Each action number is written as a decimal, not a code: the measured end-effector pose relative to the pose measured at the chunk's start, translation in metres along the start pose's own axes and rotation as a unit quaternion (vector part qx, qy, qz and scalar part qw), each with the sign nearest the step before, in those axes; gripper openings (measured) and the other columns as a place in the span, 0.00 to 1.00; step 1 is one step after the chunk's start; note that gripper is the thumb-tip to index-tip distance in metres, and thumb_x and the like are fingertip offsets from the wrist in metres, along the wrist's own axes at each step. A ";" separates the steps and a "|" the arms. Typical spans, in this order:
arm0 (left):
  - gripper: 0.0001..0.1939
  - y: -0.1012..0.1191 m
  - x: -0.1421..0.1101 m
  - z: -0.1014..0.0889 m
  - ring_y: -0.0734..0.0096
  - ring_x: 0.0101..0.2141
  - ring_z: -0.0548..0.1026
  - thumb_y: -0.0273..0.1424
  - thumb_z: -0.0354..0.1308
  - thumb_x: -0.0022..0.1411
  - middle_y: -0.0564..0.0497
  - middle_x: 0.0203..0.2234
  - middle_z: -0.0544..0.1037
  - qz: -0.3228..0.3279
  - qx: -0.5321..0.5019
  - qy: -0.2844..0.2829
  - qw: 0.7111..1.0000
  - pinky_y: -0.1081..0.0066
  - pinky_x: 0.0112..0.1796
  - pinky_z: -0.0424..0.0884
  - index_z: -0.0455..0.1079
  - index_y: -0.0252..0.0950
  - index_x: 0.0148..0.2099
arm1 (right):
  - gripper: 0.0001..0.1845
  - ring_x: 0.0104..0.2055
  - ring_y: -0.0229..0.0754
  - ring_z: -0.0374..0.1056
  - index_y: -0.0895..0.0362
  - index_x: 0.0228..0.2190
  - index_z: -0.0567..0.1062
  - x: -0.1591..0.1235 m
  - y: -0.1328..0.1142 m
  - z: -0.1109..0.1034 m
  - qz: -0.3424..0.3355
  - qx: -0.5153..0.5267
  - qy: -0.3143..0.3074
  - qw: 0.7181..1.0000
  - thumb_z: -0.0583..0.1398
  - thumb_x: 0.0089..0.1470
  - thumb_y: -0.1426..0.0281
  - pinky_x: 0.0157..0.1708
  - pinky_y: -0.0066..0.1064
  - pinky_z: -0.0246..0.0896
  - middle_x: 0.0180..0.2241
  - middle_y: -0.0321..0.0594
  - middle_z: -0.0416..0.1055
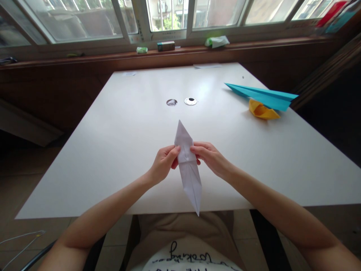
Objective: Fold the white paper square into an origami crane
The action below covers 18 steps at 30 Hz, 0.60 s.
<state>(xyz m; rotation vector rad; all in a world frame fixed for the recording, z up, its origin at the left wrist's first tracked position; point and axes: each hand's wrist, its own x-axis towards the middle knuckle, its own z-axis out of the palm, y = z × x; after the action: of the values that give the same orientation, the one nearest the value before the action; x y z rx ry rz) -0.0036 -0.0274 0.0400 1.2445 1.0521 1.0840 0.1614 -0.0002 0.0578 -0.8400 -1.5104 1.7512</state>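
Observation:
A long piece of folded white paper (189,171), pointed at both ends, is held above the near part of the white table. It tilts slightly, its upper tip aimed toward the window and its lower tip hanging over the table's front edge. My left hand (166,161) pinches its left side, thumb on top and fingers curled beneath. On the opposite side, my right hand (210,155) grips the right edge with the thumb on the face. Creases run along and across the paper. The fingers behind it are partly hidden.
On the white table (113,131) at the right lie a blue paper plane (265,96) and a yellow paper boat (262,111). Two round items, a dark disc (172,102) and a silver ring (190,101), sit mid-table. Small packets (217,41) rest on the windowsill.

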 end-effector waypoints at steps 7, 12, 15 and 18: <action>0.20 0.003 -0.001 0.002 0.80 0.16 0.58 0.43 0.51 0.57 0.55 0.14 0.62 -0.028 -0.078 -0.031 0.996 0.75 0.18 0.53 0.61 0.33 0.21 | 0.11 0.21 0.34 0.54 0.59 0.21 0.68 -0.002 -0.005 0.006 0.040 0.068 0.004 0.997 0.56 0.48 0.65 0.19 0.27 0.47 0.19 0.37 0.63; 0.16 0.004 -0.001 0.001 0.78 0.18 0.60 0.38 0.51 0.57 0.55 0.12 0.62 -0.042 -0.066 -0.050 0.996 0.75 0.20 0.53 0.63 0.32 0.22 | 0.10 0.23 0.34 0.56 0.60 0.23 0.69 -0.002 -0.003 0.004 0.028 0.040 -0.009 0.999 0.56 0.48 0.65 0.21 0.27 0.47 0.20 0.36 0.63; 0.15 0.005 0.000 0.001 0.79 0.17 0.58 0.35 0.49 0.57 0.52 0.15 0.68 -0.056 -0.065 -0.077 0.993 0.75 0.20 0.52 0.64 0.31 0.23 | 0.12 0.23 0.33 0.55 0.60 0.23 0.69 0.000 0.001 0.001 0.015 0.021 0.016 1.000 0.56 0.50 0.64 0.22 0.26 0.48 0.20 0.34 0.61; 0.13 0.006 0.002 0.001 0.79 0.18 0.59 0.35 0.50 0.58 0.52 0.19 0.70 -0.047 -0.060 -0.076 0.994 0.75 0.21 0.54 0.68 0.31 0.28 | 0.15 0.21 0.32 0.53 0.60 0.22 0.69 0.003 0.002 -0.001 0.008 -0.007 0.043 0.999 0.55 0.51 0.61 0.20 0.26 0.46 0.18 0.33 0.58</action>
<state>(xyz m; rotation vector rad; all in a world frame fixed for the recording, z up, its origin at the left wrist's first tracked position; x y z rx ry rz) -0.0027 -0.0252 0.0461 1.1507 0.9089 0.9508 0.1609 0.0024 0.0551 -0.9243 -1.4657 1.6956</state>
